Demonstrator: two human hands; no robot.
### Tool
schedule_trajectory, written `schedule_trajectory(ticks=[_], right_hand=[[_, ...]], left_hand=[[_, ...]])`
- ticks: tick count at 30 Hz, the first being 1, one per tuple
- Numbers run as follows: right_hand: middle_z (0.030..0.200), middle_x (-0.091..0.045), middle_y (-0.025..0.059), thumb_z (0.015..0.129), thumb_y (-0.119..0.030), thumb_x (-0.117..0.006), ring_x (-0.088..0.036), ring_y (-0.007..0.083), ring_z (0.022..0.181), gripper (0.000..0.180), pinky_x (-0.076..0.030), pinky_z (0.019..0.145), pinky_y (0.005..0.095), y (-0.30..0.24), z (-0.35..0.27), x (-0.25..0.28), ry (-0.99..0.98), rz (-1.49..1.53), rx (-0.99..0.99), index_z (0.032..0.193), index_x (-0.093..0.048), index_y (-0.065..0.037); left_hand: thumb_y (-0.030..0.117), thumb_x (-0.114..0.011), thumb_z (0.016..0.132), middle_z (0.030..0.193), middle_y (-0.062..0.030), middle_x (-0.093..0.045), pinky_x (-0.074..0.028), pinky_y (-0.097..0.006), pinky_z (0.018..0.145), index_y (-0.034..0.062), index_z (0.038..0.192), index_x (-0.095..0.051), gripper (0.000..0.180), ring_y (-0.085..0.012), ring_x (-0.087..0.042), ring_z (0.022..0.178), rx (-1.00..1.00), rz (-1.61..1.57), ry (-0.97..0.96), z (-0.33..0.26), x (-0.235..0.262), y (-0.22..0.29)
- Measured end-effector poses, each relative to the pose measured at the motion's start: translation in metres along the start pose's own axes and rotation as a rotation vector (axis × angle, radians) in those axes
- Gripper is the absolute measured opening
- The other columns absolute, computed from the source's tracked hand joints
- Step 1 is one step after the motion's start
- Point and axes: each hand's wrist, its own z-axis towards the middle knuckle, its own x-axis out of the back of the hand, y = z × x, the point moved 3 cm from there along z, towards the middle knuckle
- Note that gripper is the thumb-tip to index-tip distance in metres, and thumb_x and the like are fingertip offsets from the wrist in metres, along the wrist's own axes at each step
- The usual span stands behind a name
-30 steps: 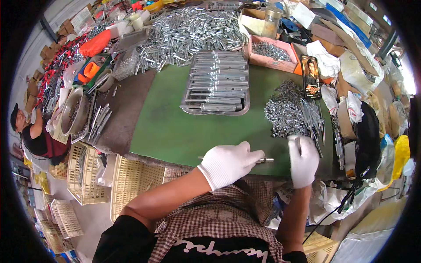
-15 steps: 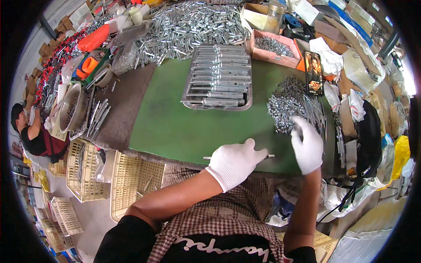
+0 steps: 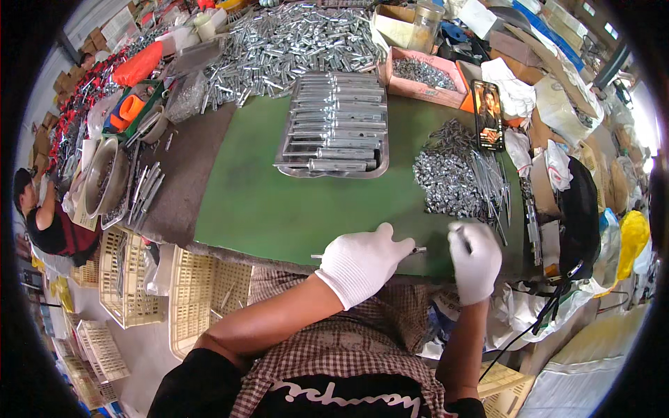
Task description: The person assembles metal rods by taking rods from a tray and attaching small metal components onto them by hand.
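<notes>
My left hand [image 3: 366, 265], in a white glove, is closed around a slim metal rod [image 3: 419, 249] at the front edge of the green work mat [image 3: 240, 188]. The rod's ends poke out on both sides of the fist. To its right, my gloved right hand [image 3: 477, 263] has its fingers curled together; whatever lies in them is too small or hidden to name. Just beyond that hand lies a heap of small shiny metal fittings [image 3: 449, 187], with thin metal rods [image 3: 495, 187] along its right side. A metal tray [image 3: 382, 167] holding a row of metal tubes [image 3: 339, 131] stands farther back.
A large mound of metal pieces [image 3: 300, 42] covers the back of the table. A pink box [image 3: 421, 89] of small parts and a propped phone [image 3: 488, 115] stand back right. Bowls [image 3: 104, 177] and loose tubes [image 3: 148, 188] lie left. A person [image 3: 56, 216] works far left; crates [image 3: 188, 299] stand below.
My right hand has drawn back from the fittings heap toward me, its fingers now curled in. My left hand keeps its grip on the rod. The whole view has shifted slightly.
</notes>
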Motion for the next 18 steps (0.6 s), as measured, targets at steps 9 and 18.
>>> schedule_trajectory(ticks=[9,18], right_hand=[[0.087,-0.065,0.0104,0.078,-0.017,-0.075,-0.064,0.0285,0.075,0.015,-0.049,0.067,0.0377,0.029,0.017,-0.019,-0.053,-0.149,-0.086,0.087,-0.069,-0.006],[0.084,-0.064,0.0085,0.078,-0.008,-0.072,-0.064,0.0245,0.072,0.009,-0.049,0.067,0.0338,0.022,0.011,-0.015,-0.032,-0.054,-0.057,0.086,-0.069,-0.006]], left_hand=[[0.020,-0.060,0.087,0.074,-0.0079,-0.050,-0.048,-0.036,0.042,0.0216,0.101,-0.064,0.015,-0.0213,-0.059,0.048,0.007,0.009,-0.033,0.002,-0.002,-0.001],[0.021,-0.060,0.087,0.075,-0.0074,-0.050,-0.048,-0.036,0.042,0.0236,0.101,-0.064,0.015,-0.0212,-0.058,0.047,-0.002,-0.003,-0.024,0.003,0.000,0.001]])
